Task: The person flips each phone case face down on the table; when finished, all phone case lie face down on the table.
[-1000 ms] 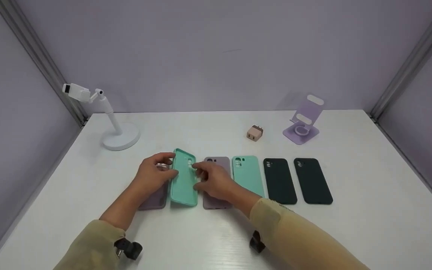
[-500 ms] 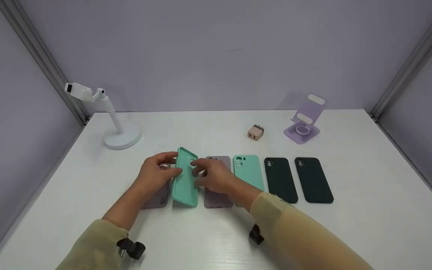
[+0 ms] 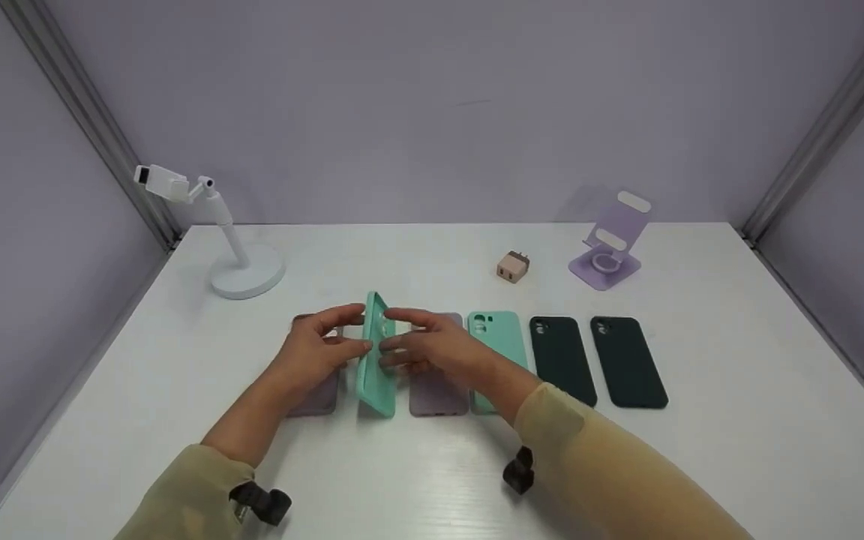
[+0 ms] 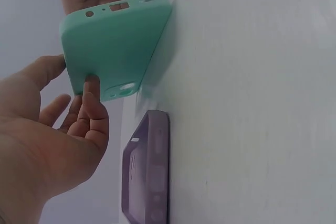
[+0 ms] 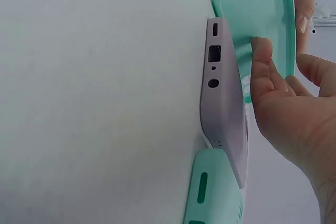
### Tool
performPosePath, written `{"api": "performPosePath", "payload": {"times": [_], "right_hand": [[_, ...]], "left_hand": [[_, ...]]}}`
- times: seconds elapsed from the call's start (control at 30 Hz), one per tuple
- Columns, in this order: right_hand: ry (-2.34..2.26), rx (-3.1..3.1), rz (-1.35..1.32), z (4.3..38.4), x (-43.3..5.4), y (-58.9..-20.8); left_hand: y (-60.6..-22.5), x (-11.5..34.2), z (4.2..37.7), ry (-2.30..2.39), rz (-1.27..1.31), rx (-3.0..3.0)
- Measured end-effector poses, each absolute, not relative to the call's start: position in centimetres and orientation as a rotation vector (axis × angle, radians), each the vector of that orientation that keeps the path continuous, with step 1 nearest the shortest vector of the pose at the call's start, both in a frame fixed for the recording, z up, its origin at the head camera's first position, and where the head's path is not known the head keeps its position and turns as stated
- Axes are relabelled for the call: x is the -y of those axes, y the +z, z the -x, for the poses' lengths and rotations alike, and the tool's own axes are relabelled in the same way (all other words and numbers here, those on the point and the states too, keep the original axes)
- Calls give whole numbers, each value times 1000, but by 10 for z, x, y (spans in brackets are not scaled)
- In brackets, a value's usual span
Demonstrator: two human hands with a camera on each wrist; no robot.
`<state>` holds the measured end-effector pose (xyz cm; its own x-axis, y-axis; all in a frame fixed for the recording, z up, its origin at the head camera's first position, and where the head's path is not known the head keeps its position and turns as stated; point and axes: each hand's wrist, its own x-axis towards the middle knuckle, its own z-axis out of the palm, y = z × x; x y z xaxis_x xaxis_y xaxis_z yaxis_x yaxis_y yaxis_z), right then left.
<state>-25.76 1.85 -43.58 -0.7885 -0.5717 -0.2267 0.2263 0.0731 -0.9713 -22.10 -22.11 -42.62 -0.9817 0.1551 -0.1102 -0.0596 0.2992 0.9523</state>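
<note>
A mint green phone case stands tilted up on its long side, its hollow inside facing right. My left hand pinches its upper left edge between thumb and fingers. With fingers extended, my right hand is at the hollow side; in the right wrist view one fingertip appears to touch the inside. Left of it lies a purple phone case, hollow side up, partly covered by my left hand in the head view. Under my right hand lies another purple phone case, back up.
Rightward in the row lie a second mint case and two black cases, backs up. Behind them are a pink charger plug and a purple phone stand. A white stand is at back left.
The mint case has turned more upright, so its hollow inside now faces right. My right hand's fingers have straightened beside it. The left hand keeps its pinch.
</note>
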Motion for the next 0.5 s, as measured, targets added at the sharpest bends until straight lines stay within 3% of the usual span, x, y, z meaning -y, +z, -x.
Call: {"api": "performPosePath", "payload": {"times": [0.5], "right_hand": [[-1866, -1615, 322, 258, -31, -437]], "left_hand": [[-429, 214, 216, 1733, -306, -2218]]}}
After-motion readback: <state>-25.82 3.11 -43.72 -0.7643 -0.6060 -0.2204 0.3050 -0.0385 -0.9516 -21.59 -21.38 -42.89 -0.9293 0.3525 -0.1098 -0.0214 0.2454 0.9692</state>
